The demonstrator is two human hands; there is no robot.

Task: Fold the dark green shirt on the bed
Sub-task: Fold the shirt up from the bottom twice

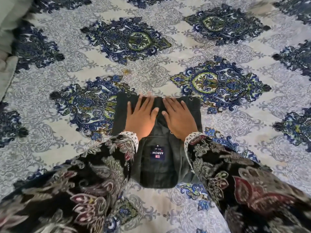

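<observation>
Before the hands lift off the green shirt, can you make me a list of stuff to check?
1. Flat, open left hand pressing the folded dark green cotton shirt: ok.
2. Flat, open right hand pressing beside it, thumbs apart: ok.
3. Shirt folded into a compact rectangle, no sleeve sticking out: ok.
4. Navy neck label showing on top, near the wrists: ok.
5. Far edge smooth under the fingertips: cannot tell, the fingers cover it.
6. Shirt lying fully on the blue-and-white patterned bedsheet: ok.
</observation>
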